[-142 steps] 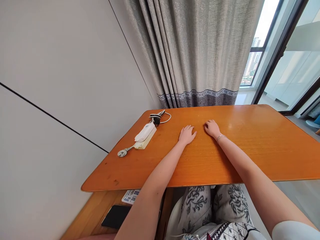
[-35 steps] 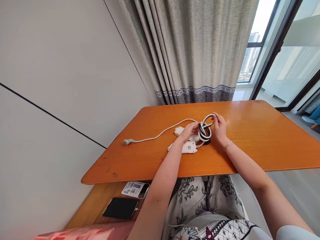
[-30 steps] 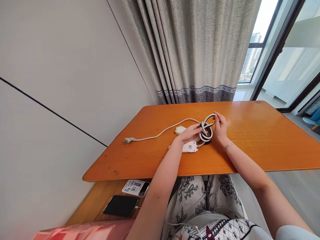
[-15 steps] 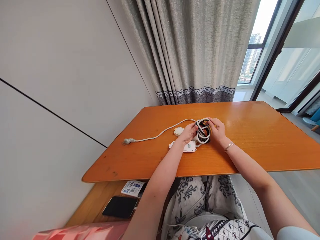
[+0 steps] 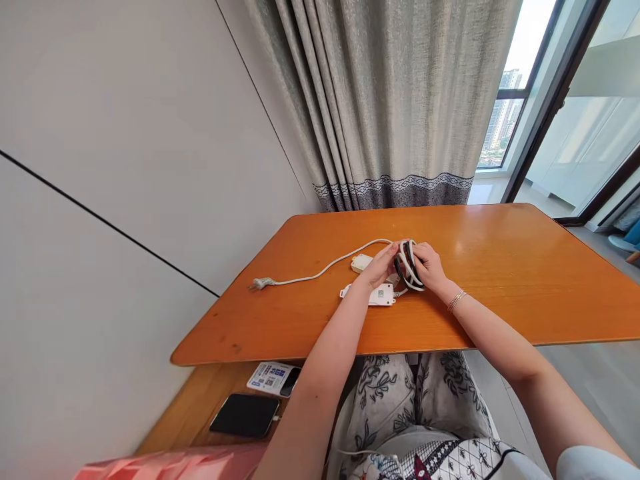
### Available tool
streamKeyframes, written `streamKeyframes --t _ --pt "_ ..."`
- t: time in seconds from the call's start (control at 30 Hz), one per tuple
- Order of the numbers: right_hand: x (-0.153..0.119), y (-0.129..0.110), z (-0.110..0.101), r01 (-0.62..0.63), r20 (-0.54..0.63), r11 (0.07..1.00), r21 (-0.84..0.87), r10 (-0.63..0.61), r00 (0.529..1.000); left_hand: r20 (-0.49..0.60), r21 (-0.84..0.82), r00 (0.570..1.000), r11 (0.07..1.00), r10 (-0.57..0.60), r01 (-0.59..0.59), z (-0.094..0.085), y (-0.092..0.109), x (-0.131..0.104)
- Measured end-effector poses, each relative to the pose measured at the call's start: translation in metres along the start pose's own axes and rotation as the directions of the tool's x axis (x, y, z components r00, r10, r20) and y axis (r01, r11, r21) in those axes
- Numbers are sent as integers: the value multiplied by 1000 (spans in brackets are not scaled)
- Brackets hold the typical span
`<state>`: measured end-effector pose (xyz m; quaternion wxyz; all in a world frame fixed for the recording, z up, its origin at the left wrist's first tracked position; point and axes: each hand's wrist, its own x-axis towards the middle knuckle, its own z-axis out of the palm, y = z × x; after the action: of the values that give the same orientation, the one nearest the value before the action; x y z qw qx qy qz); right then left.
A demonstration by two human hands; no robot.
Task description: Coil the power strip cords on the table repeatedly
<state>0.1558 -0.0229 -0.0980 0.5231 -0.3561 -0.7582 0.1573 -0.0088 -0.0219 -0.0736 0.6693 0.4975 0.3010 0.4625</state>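
One white plug [image 5: 263, 283] is lying leftmost on the wooden table [image 5: 500, 280]; past two white casings [image 5: 383, 295], the left hand [image 5: 380, 268] and right hand [image 5: 429, 265] are gripping the cable loops [image 5: 410, 268]. Bundle-handling seems underway, probably calling for a steady two-handed hold next.

From the wearer's head, one camera faces forward and down over the nearby table [image 5: 520, 277].

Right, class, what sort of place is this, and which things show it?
Probably a room in a home, perhaps on an upper floor: a grey curtain hangs beyond the wooden table, and tower blocks show through the window.
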Motion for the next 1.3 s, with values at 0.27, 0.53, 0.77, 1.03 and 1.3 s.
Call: streamKeyframes --t 0.27,0.53,0.77,1.03,1.3 --pt "9 10 -18 -223 22 963 153 222 975 -46 131 997 989 -66 71 4 15 -7" --pt "17 -6 -41 -167 263 977 133 127 956 -55 -70 998 997 -12 8 6 5 -1" --pt "22 6 -58 -159 300 985 -69 173 938 -102 -83 988 989 113 -122 7 0 1" --pt "22 53 -117 -439 -183 798 -413 399 898 -229 168 947 968 224 -188 -7 0 10" --pt "17 84 -118 -564 -412 811 156 572 709 13 766 978 627 206 -142 -6 -11 5"
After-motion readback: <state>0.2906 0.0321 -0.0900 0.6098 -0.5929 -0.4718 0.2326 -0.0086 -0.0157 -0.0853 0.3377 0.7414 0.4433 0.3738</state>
